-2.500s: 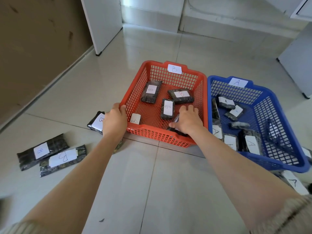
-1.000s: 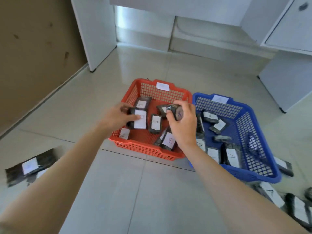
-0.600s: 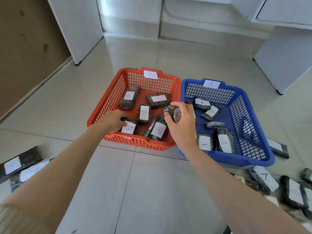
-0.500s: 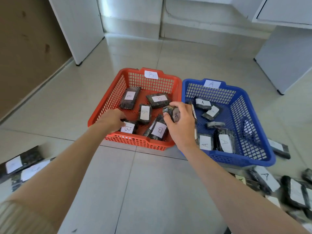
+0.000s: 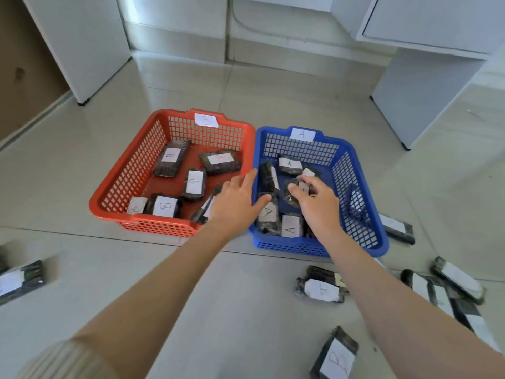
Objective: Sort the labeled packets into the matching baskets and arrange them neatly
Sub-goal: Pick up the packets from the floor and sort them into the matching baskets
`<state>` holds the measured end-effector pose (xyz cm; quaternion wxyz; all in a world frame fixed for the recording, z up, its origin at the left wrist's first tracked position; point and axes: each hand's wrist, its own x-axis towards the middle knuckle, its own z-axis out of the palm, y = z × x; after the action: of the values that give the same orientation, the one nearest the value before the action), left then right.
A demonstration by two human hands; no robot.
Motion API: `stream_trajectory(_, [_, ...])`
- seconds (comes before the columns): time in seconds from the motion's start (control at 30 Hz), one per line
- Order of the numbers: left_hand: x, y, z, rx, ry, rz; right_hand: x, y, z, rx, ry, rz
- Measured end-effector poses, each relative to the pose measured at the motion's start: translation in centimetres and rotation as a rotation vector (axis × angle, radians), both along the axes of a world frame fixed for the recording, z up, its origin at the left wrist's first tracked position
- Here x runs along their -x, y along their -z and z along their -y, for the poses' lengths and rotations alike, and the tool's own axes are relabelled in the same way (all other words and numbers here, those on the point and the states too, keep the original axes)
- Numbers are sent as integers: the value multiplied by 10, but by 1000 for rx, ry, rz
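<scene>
Your right hand (image 5: pixel 317 206) was inside the blue basket (image 5: pixel 382 242), marked A, fingers curled round a dark packet (image 5: pixel 291 192) near the basket's middle, among other A packets (image 5: pixel 290 227). Your left hand (image 5: pixel 235 201) hovered wide open, fingers spread and holding nothing, over the near right corner of the red basket (image 5: pixel 109 212). That basket, marked B, stood just beside the blue one on the floor (image 5: pixel 246 296) and held several B packets (image 5: pixel 165 206). Loose packets (image 5: pixel 322 289) lay on the floor by the blue basket's near right corner, and one lay at the far left.
</scene>
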<state>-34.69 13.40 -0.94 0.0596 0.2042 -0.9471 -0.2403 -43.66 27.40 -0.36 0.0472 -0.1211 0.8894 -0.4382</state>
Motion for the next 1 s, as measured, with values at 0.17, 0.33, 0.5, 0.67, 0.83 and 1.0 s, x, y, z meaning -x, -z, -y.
stream_trajectory(0.17, [3, 19, -9, 3, -15, 42, 12, 3, -20, -509, -295, 65])
stream_trajectory(0.33, [1, 20, -8, -3, -28, 24, 10, 15, -17, -698, -256, 77])
stream_trajectory(0.5, [-38, 11, -7, 153, -13, -152, -17, 3, -18, -497, -131, -191])
stream_trajectory(0.67, [-125, 14, -19, 273, 252, -206, -78, 4, -26, -50, -94, -577])
stream_trajectory(0.83, [-162, 10, -33, 241, 354, 24, -116, 47, -86, -373, -120, -453])
stream_trajectory(1.0, [-153, 5, -52, 2, 239, 99, -115, 56, -116, -790, -237, -278])
